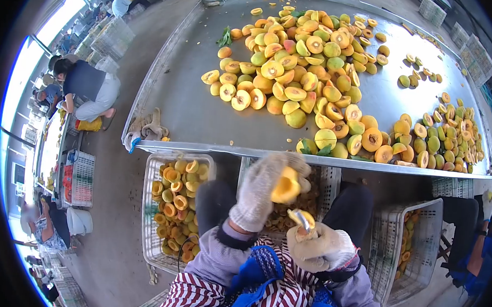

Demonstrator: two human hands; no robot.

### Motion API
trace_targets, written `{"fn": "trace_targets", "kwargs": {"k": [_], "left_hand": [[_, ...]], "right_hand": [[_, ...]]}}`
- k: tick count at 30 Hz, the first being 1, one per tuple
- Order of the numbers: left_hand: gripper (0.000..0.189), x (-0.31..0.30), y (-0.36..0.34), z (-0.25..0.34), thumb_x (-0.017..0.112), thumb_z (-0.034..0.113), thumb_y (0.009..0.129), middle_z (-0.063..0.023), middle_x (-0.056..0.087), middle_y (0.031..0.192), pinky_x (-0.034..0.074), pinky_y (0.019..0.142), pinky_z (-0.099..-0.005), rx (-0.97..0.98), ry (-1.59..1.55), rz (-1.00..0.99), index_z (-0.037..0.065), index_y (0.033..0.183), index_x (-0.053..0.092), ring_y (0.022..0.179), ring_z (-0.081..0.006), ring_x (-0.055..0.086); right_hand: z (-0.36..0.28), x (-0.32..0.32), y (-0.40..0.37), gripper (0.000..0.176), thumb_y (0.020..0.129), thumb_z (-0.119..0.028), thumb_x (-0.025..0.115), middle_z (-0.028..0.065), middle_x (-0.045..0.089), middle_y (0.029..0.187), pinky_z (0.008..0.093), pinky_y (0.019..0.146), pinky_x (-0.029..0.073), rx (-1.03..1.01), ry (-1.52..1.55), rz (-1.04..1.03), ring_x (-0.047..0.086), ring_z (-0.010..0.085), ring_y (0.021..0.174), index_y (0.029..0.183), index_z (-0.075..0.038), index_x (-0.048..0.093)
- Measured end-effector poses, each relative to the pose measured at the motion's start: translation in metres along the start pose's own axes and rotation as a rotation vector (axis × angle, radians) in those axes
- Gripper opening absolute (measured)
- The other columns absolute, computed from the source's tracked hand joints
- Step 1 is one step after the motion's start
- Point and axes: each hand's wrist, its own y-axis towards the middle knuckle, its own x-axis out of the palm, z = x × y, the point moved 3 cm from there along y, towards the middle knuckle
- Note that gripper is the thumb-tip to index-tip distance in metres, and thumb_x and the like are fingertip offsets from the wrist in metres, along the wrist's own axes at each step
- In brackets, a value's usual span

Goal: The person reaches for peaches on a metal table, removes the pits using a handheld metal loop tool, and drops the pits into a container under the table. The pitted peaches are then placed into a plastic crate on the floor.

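My left hand (pixel 261 190), in a pale work glove, holds a halved yellow fruit (pixel 286 186) with a hollow in its middle, just below the metal table's front edge. Lower and to the right, my gloved right hand (pixel 319 247) is closed round a small tool (pixel 300 218) whose metal end points up and left. A yellow piece of fruit lies against that end; the tool's shape is partly hidden. Beneath my hands a crate (pixel 331 186) holds brownish pits or scraps. A large pile of halved fruit (pixel 295 67) lies on the metal table (pixel 186 117).
A white crate (pixel 148 226) of hollowed fruit halves stands left of my legs. Another crate (pixel 383 244) is at the right, near a co-worker's arm (pixel 476 257). Crumpled gloves (pixel 150 127) lie at the table's left corner. Other people (pixel 88 87) work at the far left.
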Motion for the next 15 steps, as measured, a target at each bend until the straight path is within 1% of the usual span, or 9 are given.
{"fn": "trace_targets", "kwargs": {"k": [1, 2, 4, 6, 7, 9, 11, 13, 15], "left_hand": [[0.043, -0.019, 0.003, 0.004, 0.055, 0.040, 0.102, -0.0148, 0.070, 0.099, 0.056, 0.065, -0.0298, 0.125, 0.064, 0.090, 0.000, 0.114, 0.064, 0.079, -0.0220, 0.070], [0.036, -0.043, 0.006, 0.008, 0.053, 0.032, 0.104, -0.0135, 0.071, 0.097, 0.058, 0.072, -0.0304, 0.248, 0.127, 0.176, -0.001, 0.116, 0.064, 0.078, -0.0208, 0.071], [0.033, -0.105, 0.012, 0.025, 0.058, 0.028, 0.099, -0.0147, 0.070, 0.103, 0.056, 0.082, -0.0385, 0.297, 0.738, 0.543, 0.001, 0.116, 0.065, 0.096, -0.0289, 0.069], [0.039, -0.147, 0.014, 0.031, 0.064, 0.029, 0.090, -0.0156, 0.066, 0.117, 0.049, 0.096, -0.0473, 0.342, 1.824, 0.648, 0.004, 0.119, 0.064, 0.118, -0.0383, 0.058], [0.050, -0.153, 0.014, 0.025, 0.070, 0.034, 0.083, -0.0158, 0.061, 0.127, 0.041, 0.105, -0.0511, 0.316, 2.018, 0.671, 0.006, 0.124, 0.061, 0.128, -0.0438, 0.046], [0.052, -0.123, 0.029, 0.024, 0.071, 0.033, 0.083, -0.0154, 0.059, 0.129, 0.041, 0.106, -0.0497, 0.530, 1.801, 0.544, 0.008, 0.127, 0.059, 0.125, -0.0424, 0.049], [0.051, -0.060, 0.047, 0.018, 0.074, 0.032, 0.080, -0.0151, 0.061, 0.125, 0.046, 0.103, -0.0464, 0.556, 1.517, 0.229, 0.009, 0.124, 0.060, 0.123, -0.0346, 0.053], [0.047, -0.011, 0.077, -0.014, 0.073, 0.029, 0.077, -0.0132, 0.060, 0.127, 0.049, 0.101, -0.0450, 0.775, 1.445, -0.054, 0.012, 0.119, 0.062, 0.119, -0.0330, 0.058], [0.051, 0.033, 0.100, -0.043, 0.072, 0.034, 0.080, -0.0146, 0.056, 0.136, 0.041, 0.110, -0.0455, 0.710, 1.511, -0.171, 0.015, 0.126, 0.060, 0.135, -0.0359, 0.046]], "right_hand": [[-0.007, -0.004, -0.001, 0.020, 0.092, -0.022, 0.068, -0.0039, 0.049, 0.061, 0.0213, 0.043, 0.030, -0.022, -0.129, 0.158, 0.042, 0.0044, 0.047, 0.086, -0.007, 0.057], [-0.005, -0.007, 0.003, 0.020, 0.092, -0.022, 0.068, -0.0039, 0.049, 0.061, 0.0213, 0.043, 0.030, -0.027, -0.130, 0.159, 0.042, 0.0044, 0.047, 0.086, -0.007, 0.057], [-0.004, -0.030, 0.011, 0.019, 0.092, -0.023, 0.067, -0.0039, 0.050, 0.061, 0.0224, 0.043, 0.033, -0.064, -0.518, 0.652, 0.043, 0.0049, 0.046, 0.086, -0.007, 0.058], [-0.005, -0.035, 0.008, 0.022, 0.091, -0.025, 0.069, -0.0043, 0.051, 0.061, 0.0240, 0.043, 0.035, -0.084, -0.563, 0.686, 0.044, 0.0052, 0.046, 0.087, -0.006, 0.058], [-0.006, -0.031, 0.005, 0.022, 0.091, -0.024, 0.069, -0.0048, 0.050, 0.061, 0.0241, 0.044, 0.035, -0.051, -0.473, 0.665, 0.044, 0.0052, 0.047, 0.087, -0.006, 0.058], [-0.008, -0.026, 0.008, 0.024, 0.090, -0.023, 0.071, -0.0066, 0.047, 0.064, 0.0245, 0.050, 0.036, -0.002, -0.379, 0.650, 0.043, 0.0043, 0.054, 0.085, -0.005, 0.057], [-0.007, -0.026, 0.012, 0.024, 0.090, -0.023, 0.072, -0.0069, 0.046, 0.065, 0.0244, 0.051, 0.036, -0.029, -0.454, 0.651, 0.043, 0.0040, 0.057, 0.084, -0.005, 0.057], [-0.009, -0.023, 0.011, 0.027, 0.089, -0.025, 0.072, -0.0071, 0.045, 0.068, 0.0246, 0.055, 0.037, -0.094, -0.532, 0.677, 0.041, 0.0033, 0.063, 0.083, -0.005, 0.056], [-0.014, -0.025, 0.003, 0.025, 0.088, -0.026, 0.072, -0.0053, 0.051, 0.070, 0.0248, 0.058, 0.040, 0.006, -0.562, 0.770, 0.045, 0.0043, 0.064, 0.086, -0.004, 0.060]]}}
